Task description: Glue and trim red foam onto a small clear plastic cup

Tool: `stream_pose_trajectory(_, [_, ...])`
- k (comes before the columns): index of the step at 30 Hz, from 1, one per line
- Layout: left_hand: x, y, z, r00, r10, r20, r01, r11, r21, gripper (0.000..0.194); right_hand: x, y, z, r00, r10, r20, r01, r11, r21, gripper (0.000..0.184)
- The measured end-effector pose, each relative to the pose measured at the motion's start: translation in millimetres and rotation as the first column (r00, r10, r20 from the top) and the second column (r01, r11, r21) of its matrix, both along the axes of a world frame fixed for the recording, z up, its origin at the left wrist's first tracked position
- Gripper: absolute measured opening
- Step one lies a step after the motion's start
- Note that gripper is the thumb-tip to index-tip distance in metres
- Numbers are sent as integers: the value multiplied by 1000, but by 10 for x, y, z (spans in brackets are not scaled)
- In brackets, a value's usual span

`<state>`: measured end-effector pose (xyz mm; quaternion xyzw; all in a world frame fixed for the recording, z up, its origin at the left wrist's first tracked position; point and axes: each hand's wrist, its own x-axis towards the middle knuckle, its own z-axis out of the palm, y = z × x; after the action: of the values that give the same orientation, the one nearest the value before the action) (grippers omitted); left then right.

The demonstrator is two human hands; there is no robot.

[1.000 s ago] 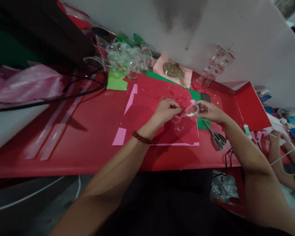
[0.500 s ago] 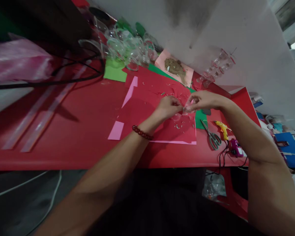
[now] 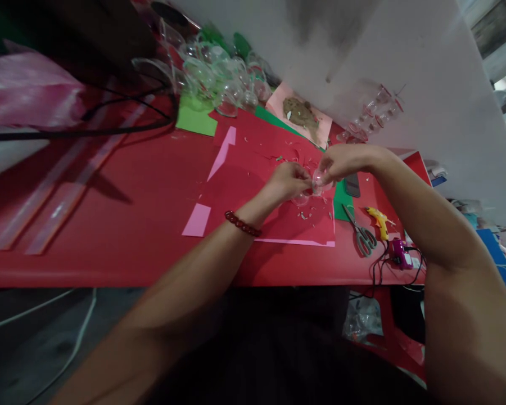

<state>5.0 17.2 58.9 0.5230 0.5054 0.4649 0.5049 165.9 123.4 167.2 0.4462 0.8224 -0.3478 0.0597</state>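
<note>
Over the red paper sheet (image 3: 253, 160), my right hand (image 3: 341, 161) pinches a small, clear, rounded plastic piece (image 3: 318, 182), perhaps a cup or dome. My left hand (image 3: 289, 180), with a dark red bead bracelet (image 3: 242, 224) at its wrist, is closed, its fingertips against the left edge of that piece. What else the left fingers hold, if anything, is too small to tell. Just below the hands, a second clear round piece (image 3: 301, 199) lies on the paper among small scraps (image 3: 306, 215).
Scissors (image 3: 362, 233), a yellow glue gun (image 3: 379, 221), a purple corded device (image 3: 402, 254) and a dark phone (image 3: 352, 185) lie to the right. Clear plastic pieces (image 3: 225, 79) are heaped at the back, near a brown mound (image 3: 299, 112) on pink paper. Long clear strips (image 3: 61, 208) lie left.
My right hand has turned and risen slightly, so the clear plastic piece shows more fully. The phone is less covered. My left hand stays nearly in place.
</note>
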Motion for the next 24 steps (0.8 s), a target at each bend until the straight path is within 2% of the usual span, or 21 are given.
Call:
stream_pose_trajectory(3, [-19, 5, -15, 1000, -21, 1, 21, 999, 33, 12, 18, -4, 34, 999, 30, 32, -29, 999, -29, 41])
stream_pose_trajectory(6, [-32, -20, -20, 999, -39, -25, 40, 998, 40, 10, 107, -109, 140, 999, 34, 13, -33, 996, -78, 41])
stream_pose_trajectory(11, [-30, -68, -25, 997, -3, -74, 8, 998, 67, 10, 354, -254, 258, 996, -66, -56, 53, 976, -211, 41])
stream_pose_trajectory(16, [-56, -98, 0, 995, 8, -102, 3, 994, 105, 9, 543, -262, 134, 977, -114, -180, 41, 930, -366, 50])
stream_pose_trajectory(19, [-47, -132, 11, 999, 37, 17, -39, 984, 172, 12, 620, -257, 24, 957, -152, -246, 45, 918, -394, 51])
stream_pose_trajectory(20, [-32, -140, 0, 998, 29, 62, -41, 979, 198, 25, 641, -256, -11, 953, -164, -255, 51, 916, -397, 50])
stream_pose_trajectory(23, [60, -143, -98, 990, -53, 131, 22, 972, 233, 92, 688, -271, -116, 941, -196, -276, 69, 910, -410, 49])
stream_pose_trajectory(24, [101, -139, -147, 987, -71, 144, 38, 975, 220, 107, 703, -284, -149, 934, -210, -288, 74, 904, -420, 49])
